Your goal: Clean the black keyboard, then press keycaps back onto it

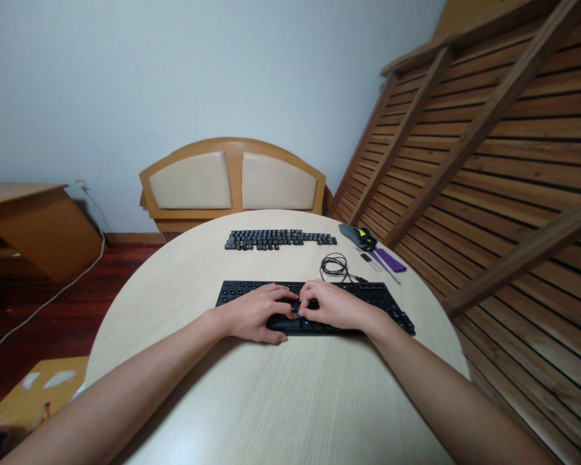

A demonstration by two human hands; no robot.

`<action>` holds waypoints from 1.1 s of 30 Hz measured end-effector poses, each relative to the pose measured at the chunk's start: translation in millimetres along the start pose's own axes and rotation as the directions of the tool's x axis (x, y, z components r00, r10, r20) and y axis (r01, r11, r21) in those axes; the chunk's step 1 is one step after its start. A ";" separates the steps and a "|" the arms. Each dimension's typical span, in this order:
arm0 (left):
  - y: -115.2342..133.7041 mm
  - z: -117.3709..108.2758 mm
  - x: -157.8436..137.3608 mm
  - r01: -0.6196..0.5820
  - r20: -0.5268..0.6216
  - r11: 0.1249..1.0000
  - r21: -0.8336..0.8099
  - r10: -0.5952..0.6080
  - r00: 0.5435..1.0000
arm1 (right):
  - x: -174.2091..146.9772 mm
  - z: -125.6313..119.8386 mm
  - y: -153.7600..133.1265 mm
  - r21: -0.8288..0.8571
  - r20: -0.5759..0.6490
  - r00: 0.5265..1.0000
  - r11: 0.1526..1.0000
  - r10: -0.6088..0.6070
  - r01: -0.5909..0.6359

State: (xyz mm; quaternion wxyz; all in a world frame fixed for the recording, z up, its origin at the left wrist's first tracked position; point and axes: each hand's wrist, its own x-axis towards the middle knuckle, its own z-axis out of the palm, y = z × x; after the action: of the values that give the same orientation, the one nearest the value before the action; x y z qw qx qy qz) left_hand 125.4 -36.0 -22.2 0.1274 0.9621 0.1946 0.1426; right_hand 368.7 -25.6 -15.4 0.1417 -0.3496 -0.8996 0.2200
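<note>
The head camera looks forward and down over the table [290, 400] toward the wall [232, 77]

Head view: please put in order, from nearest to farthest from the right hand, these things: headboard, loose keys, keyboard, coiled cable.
1. Keyboard: directly under the right hand.
2. Coiled cable: just behind the keyboard.
3. Loose keys: farther back on the table, mostly to the left.
4. Headboard: beyond the table's far edge, by the wall.
</note>
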 end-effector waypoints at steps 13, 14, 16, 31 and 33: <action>-42.5 -12.4 18.1 0.169 -0.146 0.959 0.227 -0.139 0.980 | -1.6 -8.5 -10.3 -0.056 0.036 0.999 0.998 -0.005 0.007; -54.1 -13.3 21.5 0.203 -0.165 0.937 0.285 -0.161 0.973 | -2.1 -9.1 -11.0 -0.058 0.038 0.999 0.998 -0.009 0.011; -78.1 -14.0 28.1 0.278 -0.198 0.880 0.384 -0.216 0.956 | -3.0 -10.0 -12.3 -0.056 0.038 0.999 0.998 -0.012 0.014; -148.4 -11.3 73.1 0.466 -0.229 0.698 0.543 -0.411 0.882 | -6.0 -9.9 -11.8 -0.023 0.034 0.999 1.000 -0.020 0.021; -149.7 -10.7 76.9 0.471 -0.229 0.699 0.538 -0.417 0.880 | -6.0 -9.5 -11.2 -0.023 0.033 0.999 0.999 -0.023 0.024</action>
State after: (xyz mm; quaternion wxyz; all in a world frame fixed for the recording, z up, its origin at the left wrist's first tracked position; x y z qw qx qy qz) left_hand 139.2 131.1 -40.0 -0.1494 0.8710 0.4603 0.0845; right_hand 370.5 -34.3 -2.2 0.1255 -0.3370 -0.9083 0.2136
